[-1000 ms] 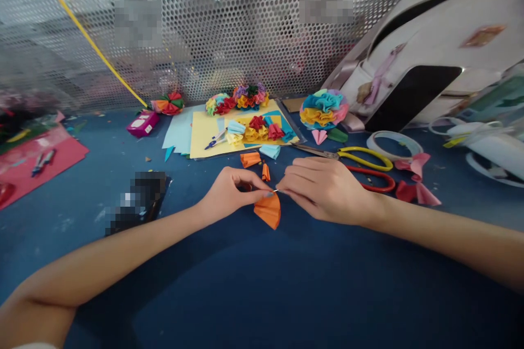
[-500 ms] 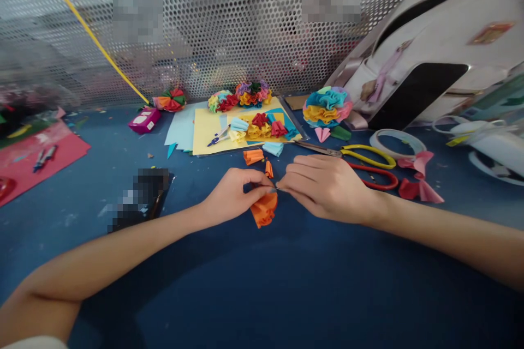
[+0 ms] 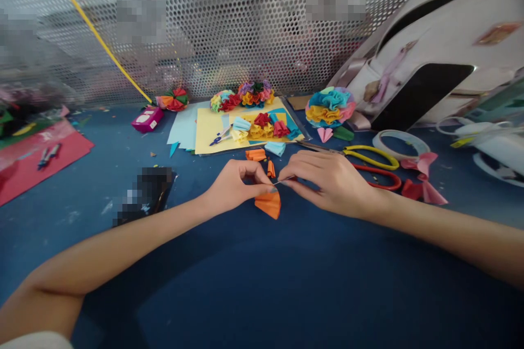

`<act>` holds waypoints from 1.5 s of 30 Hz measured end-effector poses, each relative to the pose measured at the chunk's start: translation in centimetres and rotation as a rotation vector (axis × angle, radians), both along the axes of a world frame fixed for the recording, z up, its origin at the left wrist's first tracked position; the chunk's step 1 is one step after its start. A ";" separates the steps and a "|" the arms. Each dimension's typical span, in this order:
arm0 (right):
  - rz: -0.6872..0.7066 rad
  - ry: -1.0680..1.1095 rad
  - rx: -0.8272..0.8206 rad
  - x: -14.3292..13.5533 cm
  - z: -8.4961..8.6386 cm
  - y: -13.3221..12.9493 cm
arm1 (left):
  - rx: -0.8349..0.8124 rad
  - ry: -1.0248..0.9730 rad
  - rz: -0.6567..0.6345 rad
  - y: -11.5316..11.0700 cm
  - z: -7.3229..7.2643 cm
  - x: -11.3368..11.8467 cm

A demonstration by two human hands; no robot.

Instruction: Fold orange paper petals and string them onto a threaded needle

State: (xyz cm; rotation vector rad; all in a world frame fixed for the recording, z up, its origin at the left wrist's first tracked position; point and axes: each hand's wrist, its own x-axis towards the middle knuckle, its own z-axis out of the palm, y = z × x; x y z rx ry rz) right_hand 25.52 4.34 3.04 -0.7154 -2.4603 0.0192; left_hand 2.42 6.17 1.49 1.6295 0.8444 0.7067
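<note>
My left hand (image 3: 234,188) pinches the narrow end of a pleated orange paper fan (image 3: 269,204), whose wide edge hangs down over the blue table. Close on its right, my right hand (image 3: 331,180) is closed, with a thin, wire-like piece (image 3: 284,180) between thumb and fingers. That piece reaches to the fan's pinched tip. Just beyond the fingertips lie a folded orange paper piece (image 3: 256,155), a smaller orange one (image 3: 271,169) and a light blue one (image 3: 275,148).
Scissors (image 3: 370,156), a tape roll (image 3: 401,144) and pink paper pieces (image 3: 434,192) lie right. Yellow sheets (image 3: 207,131) and paper flowers (image 3: 331,107) are behind. A dark object (image 3: 145,196) lies left; a phone (image 3: 423,95) leans on a bag (image 3: 450,38).
The orange fan has turned, its wide edge now pointing more to the lower right. The thin piece shows more clearly at my right fingers. The whole view has shifted slightly.
</note>
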 end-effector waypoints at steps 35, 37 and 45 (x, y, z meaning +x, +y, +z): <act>0.100 -0.130 -0.195 -0.6 -0.1 -0.2 | 0.002 0.130 -0.177 0.5 0.4 -0.2; 0.088 -0.127 -0.195 -0.6 -0.1 -0.3 | -0.031 0.112 -0.171 0.5 0.4 -0.2; 0.062 -0.150 -0.088 -0.7 0.0 -0.6 | -0.052 0.111 -0.052 -0.4 0.9 0.3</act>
